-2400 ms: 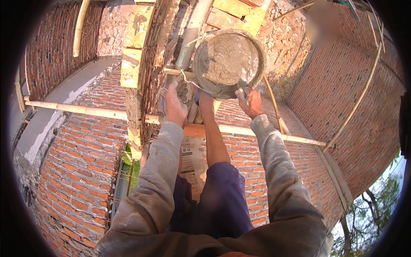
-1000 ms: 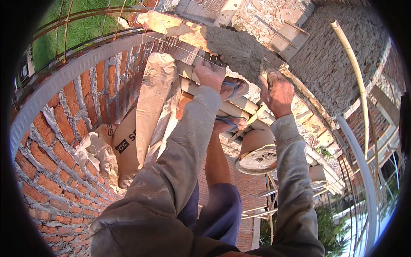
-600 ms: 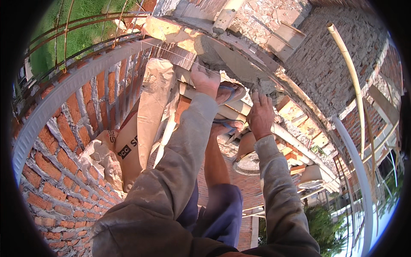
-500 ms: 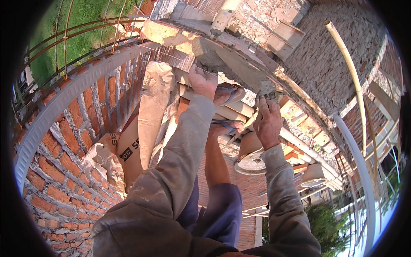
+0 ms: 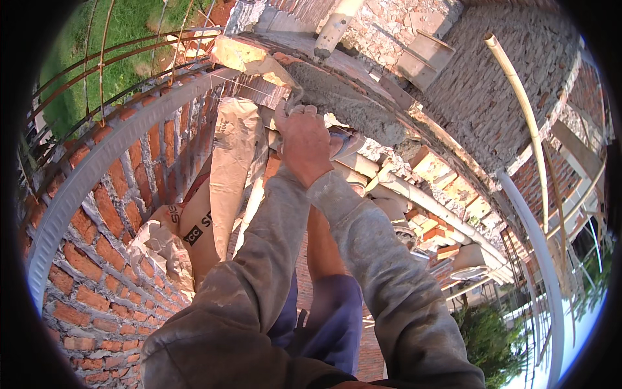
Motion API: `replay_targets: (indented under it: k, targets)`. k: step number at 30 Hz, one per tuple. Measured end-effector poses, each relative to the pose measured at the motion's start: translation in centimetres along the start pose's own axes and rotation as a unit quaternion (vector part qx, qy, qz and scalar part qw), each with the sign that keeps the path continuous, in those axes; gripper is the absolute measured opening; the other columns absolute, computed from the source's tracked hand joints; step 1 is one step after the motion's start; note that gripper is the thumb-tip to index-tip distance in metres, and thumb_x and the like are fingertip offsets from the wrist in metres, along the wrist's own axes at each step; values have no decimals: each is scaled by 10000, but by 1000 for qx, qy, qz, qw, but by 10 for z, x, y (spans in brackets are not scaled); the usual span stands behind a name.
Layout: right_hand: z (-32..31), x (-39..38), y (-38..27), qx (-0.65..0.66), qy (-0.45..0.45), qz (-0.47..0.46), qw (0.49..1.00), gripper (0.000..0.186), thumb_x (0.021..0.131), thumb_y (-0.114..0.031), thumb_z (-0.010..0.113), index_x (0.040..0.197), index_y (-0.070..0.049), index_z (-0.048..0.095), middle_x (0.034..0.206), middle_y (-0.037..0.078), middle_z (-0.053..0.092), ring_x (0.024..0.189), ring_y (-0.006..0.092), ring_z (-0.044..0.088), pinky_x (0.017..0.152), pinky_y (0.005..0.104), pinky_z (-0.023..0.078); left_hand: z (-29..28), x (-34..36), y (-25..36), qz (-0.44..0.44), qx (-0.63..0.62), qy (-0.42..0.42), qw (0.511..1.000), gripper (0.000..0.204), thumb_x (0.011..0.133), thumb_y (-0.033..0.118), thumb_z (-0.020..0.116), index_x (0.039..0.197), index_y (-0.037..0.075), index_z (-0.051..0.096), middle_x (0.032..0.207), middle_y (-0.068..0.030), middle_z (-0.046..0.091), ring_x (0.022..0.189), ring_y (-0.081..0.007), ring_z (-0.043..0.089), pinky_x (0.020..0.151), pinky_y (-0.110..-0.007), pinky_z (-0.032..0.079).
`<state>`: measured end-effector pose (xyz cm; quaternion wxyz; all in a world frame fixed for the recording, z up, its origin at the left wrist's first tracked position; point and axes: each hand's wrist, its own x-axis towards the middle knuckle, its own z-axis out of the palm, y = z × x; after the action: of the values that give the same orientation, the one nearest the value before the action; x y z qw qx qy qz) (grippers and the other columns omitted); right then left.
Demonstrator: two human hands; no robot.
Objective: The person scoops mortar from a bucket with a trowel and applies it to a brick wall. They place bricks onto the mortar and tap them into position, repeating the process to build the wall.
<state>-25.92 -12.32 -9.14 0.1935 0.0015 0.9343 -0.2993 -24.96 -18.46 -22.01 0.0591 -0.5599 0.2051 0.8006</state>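
My right hand is crossed over my left hand at the inner edge of the wall top, its fingers curled around a trowel mostly hidden by the hand. A bit of grey, mortar-smeared blade shows just past the fingertips. My left forearm reaches up beneath the right wrist; its hand is covered, so its grip is hidden. Wet grey mortar lies spread along the wall top beyond the hands. A thin string runs from the left toward the hands, close to a yellowish block.
Brown paper sacks stand left of my legs, beside a brick wall and a grey ribbed strip. Rusty rebar rises at far left. Bamboo poles lie under my feet; another pole leans at right.
My right hand has swung left along the wall top, from the mortar's right end to over my left hand, hiding it. The mortar strip now looks rougher.
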Motion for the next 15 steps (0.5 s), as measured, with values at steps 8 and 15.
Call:
replay_targets:
  k: [8, 15]
  targets:
    - [4, 3, -13, 17, -17, 4, 1000, 336, 822, -88, 700, 1135, 31, 688, 1104, 189, 631, 1086, 366, 635, 886, 457, 559, -10, 0, 21, 54, 33, -42, 997, 480, 1055, 443, 478, 1419, 151, 593, 1434, -94, 608, 1336, -315, 538, 1129, -524, 421]
    - [-41, -106, 86, 245, 136, 33, 959, 538, 866, -73, 715, 1364, 83, 583, 1195, 276, 658, 1021, 461, 642, 892, 497, 517, 14, -7, 8, 41, -26, -6, 999, 528, 1079, 473, 423, 1467, 139, 553, 1472, -124, 560, 1391, -345, 482, 1169, -578, 365]
